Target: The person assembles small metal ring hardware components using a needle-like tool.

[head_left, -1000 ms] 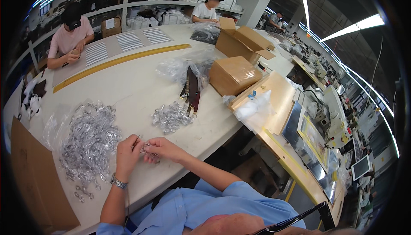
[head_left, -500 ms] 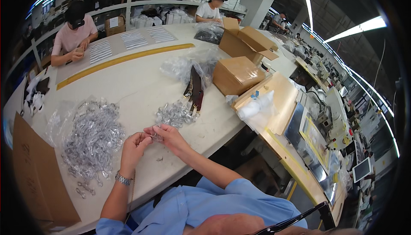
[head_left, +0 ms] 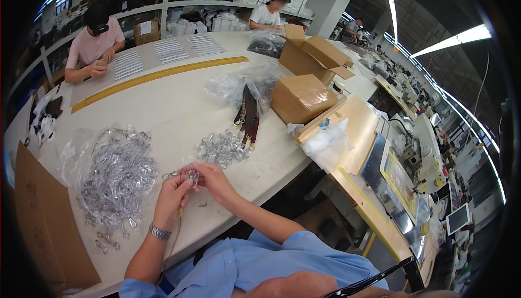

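Note:
My left hand (head_left: 172,194) and my right hand (head_left: 213,180) meet over the near part of the white table. Between their fingertips is a small silver snap hook (head_left: 193,174) with clear plastic about it; both hands are pinched closed on it. A metal end (head_left: 170,175) sticks out left of the fingers; whether it belongs to the same hook I cannot tell. A thin tan cord (head_left: 177,228) with a yellowish end hangs beside my left wrist. Left of my hands lies a big heap of plastic-covered snap hooks (head_left: 116,176). Beyond them sits a smaller pile of hooks (head_left: 222,148).
Dark straps (head_left: 249,114) and a clear plastic bag (head_left: 230,85) lie past the small pile. Cardboard boxes (head_left: 304,98) stand at the right, and a cardboard flap (head_left: 46,222) rises at the near left. Across the white table (head_left: 157,103), a person (head_left: 95,43) works beside a yellow strip (head_left: 163,81).
My fingers have shifted around the hook, so its ring and a metal end now show. The cord by my left wrist has swung to the right, exposing its yellowish end.

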{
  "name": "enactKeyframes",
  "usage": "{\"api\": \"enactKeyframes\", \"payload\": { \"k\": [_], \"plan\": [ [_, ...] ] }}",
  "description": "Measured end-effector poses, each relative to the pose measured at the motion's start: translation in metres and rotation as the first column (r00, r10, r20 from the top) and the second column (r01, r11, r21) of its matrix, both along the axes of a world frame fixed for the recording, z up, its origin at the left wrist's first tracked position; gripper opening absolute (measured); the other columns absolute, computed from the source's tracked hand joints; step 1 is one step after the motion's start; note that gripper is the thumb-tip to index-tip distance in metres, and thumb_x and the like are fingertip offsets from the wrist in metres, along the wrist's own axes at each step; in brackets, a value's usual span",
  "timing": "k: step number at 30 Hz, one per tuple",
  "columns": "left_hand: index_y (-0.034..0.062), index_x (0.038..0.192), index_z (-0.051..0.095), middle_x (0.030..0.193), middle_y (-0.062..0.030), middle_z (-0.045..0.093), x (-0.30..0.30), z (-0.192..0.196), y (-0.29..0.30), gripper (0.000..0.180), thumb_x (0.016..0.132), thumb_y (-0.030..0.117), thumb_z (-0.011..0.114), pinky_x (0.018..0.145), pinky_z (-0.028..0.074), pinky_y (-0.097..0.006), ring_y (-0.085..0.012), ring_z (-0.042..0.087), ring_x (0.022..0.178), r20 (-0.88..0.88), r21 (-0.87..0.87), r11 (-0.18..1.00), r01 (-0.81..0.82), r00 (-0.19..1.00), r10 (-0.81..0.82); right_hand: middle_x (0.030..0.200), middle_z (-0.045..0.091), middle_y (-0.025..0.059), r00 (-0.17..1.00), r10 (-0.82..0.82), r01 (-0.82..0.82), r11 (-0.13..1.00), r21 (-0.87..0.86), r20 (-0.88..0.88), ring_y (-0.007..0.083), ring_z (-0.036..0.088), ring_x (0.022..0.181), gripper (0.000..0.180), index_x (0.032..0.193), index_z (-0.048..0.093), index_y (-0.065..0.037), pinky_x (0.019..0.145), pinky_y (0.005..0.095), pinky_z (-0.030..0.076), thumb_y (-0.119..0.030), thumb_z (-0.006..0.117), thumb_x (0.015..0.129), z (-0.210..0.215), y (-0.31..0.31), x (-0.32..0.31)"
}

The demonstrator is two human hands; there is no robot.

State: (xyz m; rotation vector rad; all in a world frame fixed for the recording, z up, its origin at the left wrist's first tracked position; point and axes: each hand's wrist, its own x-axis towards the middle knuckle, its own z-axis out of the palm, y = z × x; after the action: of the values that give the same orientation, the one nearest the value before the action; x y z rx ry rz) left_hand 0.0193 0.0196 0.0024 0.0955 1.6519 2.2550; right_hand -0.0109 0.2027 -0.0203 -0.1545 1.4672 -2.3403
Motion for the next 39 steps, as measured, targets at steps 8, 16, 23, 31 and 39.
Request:
{"api": "enactKeyframes", "payload": {
  "k": [8, 16, 23, 31, 39],
  "plan": [
    [0.0003, 0.112, 0.071, 0.089, -0.0027, 0.075, -0.016, 0.005, -0.004, 0.016, 0.104, 0.014, 0.067, 0.047, 0.033, -0.019, -0.0009, 0.044, 0.052, -0.067, -0.023, 0.999, 0.027, 0.997, -0.028, 0.109, 0.079, 0.0108, 0.998, -0.054, 0.055, 0.998, 0.017, -0.012, 0.0159, 0.073, 0.090, 0.034, 0.119, 0.073, 0.003, 0.083, 0.0315, 0.059, -0.026, 0.060, 0.110, 0.018, 0.005, -0.004],
    [0.0021, 0.117, 0.069, 0.095, -0.0047, 0.077, -0.012, 0.005, -0.014, 0.022, 0.102, 0.018, 0.071, 0.047, 0.029, -0.017, 0.0008, 0.042, 0.053, -0.009, -0.094, 0.996, -0.008, 1.000, 0.008, 0.114, 0.078, 0.0114, 0.973, -0.200, 0.203, 0.979, -0.012, 0.117, 0.0183, 0.073, 0.102, 0.033, 0.120, 0.072, 0.003, 0.095, 0.0352, 0.057, -0.026, 0.065, 0.108, 0.017, 0.007, -0.006],
    [0.0025, 0.110, 0.074, 0.081, 0.0054, 0.067, -0.008, 0.006, -0.011, 0.023, 0.104, 0.024, 0.069, 0.048, 0.030, -0.020, 0.0003, 0.041, 0.053, -0.056, -0.085, 0.986, -0.142, 0.989, 0.137, 0.116, 0.077, 0.0125, 0.952, -0.267, 0.276, 0.960, -0.040, 0.146, 0.0209, 0.073, 0.108, 0.032, 0.118, 0.071, 0.001, 0.101, 0.0398, 0.058, -0.029, 0.066, 0.107, 0.020, 0.009, -0.004],
    [0.0023, 0.107, 0.079, 0.080, 0.0063, 0.063, -0.006, 0.020, -0.008, 0.022, 0.104, 0.022, 0.070, 0.049, 0.031, -0.019, 0.0005, 0.041, 0.055, -0.063, -0.168, 0.962, -0.217, 0.976, 0.209, 0.116, 0.077, 0.0125, 0.963, -0.238, 0.247, 0.967, -0.059, 0.131, 0.0207, 0.074, 0.107, 0.031, 0.116, 0.071, 0.000, 0.100, 0.0391, 0.059, -0.029, 0.066, 0.108, 0.021, 0.006, -0.002],
    [0.0011, 0.112, 0.075, 0.085, -0.0003, 0.072, -0.012, 0.010, -0.012, 0.019, 0.104, 0.017, 0.068, 0.046, 0.031, -0.019, 0.0005, 0.042, 0.052, -0.096, -0.054, 0.954, -0.294, 0.953, 0.288, 0.114, 0.077, 0.0131, 0.964, -0.255, 0.256, 0.967, 0.000, 0.068, 0.0197, 0.074, 0.102, 0.030, 0.116, 0.071, 0.001, 0.098, 0.0378, 0.060, -0.028, 0.064, 0.109, 0.022, 0.000, -0.003]
  ]
}}
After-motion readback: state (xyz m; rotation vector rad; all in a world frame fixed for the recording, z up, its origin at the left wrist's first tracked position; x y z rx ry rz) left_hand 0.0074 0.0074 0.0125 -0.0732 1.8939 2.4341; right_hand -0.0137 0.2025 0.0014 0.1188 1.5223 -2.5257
